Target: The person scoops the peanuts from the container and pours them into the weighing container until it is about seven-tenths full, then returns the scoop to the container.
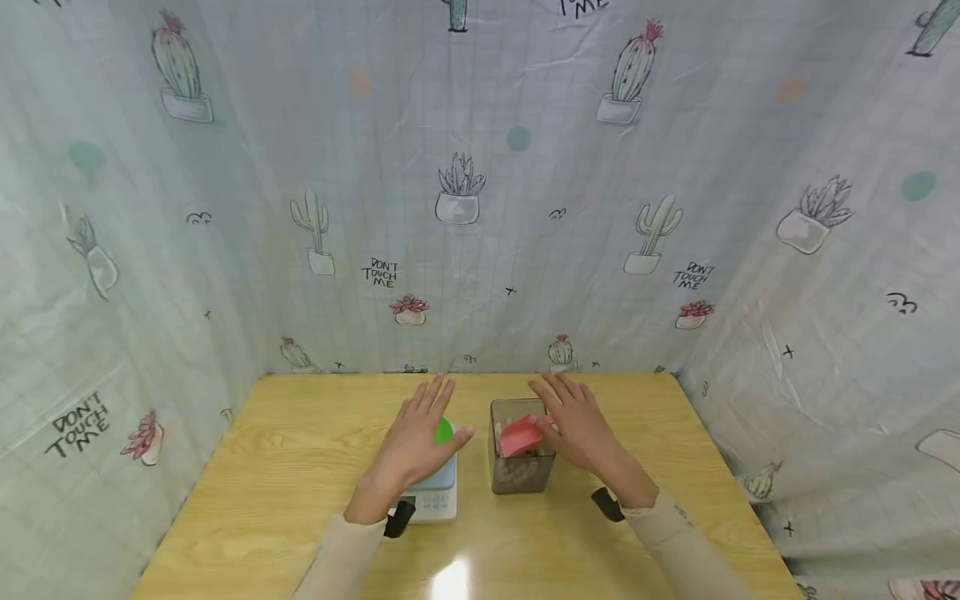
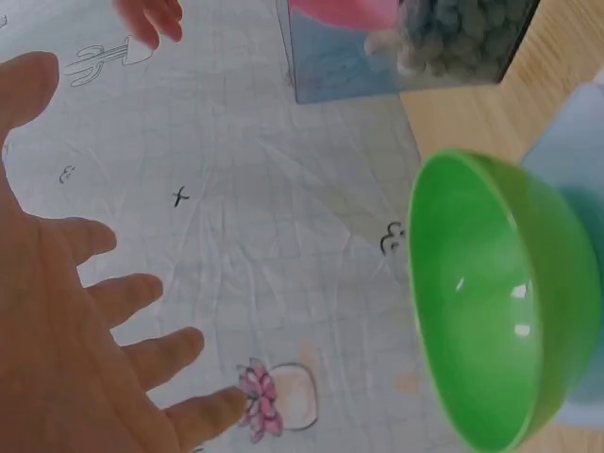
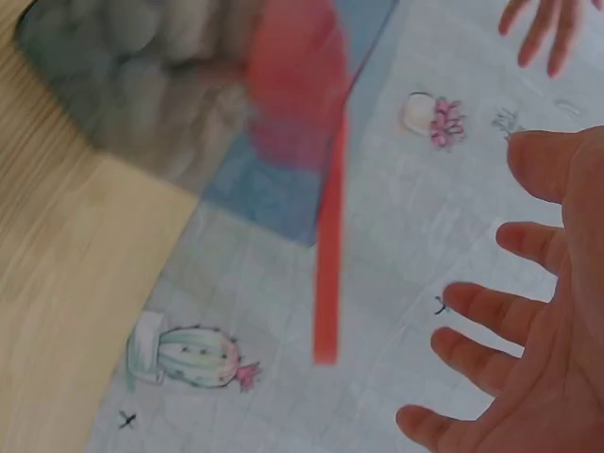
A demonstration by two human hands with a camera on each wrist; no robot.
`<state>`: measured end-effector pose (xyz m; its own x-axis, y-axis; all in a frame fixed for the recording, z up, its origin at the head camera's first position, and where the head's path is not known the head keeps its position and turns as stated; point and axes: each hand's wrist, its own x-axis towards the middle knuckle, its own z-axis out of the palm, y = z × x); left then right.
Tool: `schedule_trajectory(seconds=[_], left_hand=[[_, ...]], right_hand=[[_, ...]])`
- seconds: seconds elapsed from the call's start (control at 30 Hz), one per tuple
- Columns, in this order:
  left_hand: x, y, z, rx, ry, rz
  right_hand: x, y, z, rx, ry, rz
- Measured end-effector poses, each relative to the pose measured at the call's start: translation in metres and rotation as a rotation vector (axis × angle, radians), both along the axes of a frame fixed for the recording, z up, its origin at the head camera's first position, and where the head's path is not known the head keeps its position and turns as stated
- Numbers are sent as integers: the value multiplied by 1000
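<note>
My left hand (image 1: pixel 420 435) is raised with its fingers spread and nothing in it, over a white kitchen scale (image 1: pixel 438 502) with a light blue top. On the scale rests a green bowl (image 2: pixel 491 302), its inside bare in the left wrist view and mostly behind the hand in the head view. Just right of it stands a see-through grey container (image 1: pixel 521 477) holding pale, rounded lumps (image 2: pixel 462 38). A pink scoop (image 1: pixel 517 435) lies on them, its handle (image 3: pixel 327 283) sticking out past the rim. Fingers extended, my empty right hand (image 1: pixel 581 427) hovers beside the container and overlaps the handle in the head view.
Everything stands on a wood-grain table (image 1: pixel 300 450). A pale curtain (image 1: pixel 525 275) printed with cacti hangs along the table's back edge and both sides. Dark straps (image 1: pixel 400 517) show at both wrists.
</note>
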<state>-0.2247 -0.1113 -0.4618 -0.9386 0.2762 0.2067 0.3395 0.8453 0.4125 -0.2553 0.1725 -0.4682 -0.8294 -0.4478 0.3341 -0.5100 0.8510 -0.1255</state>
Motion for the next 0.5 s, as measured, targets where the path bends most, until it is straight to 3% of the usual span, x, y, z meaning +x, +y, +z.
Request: schedule_trajectory(seconds=[0.2, 0.5], left_hand=[[-3, 13, -9, 127, -44, -77], [-10, 35, -39, 298, -194, -139]], right_hand=[[-7, 13, -5, 73, 21, 18], [-13, 15, -9, 146, -54, 58]])
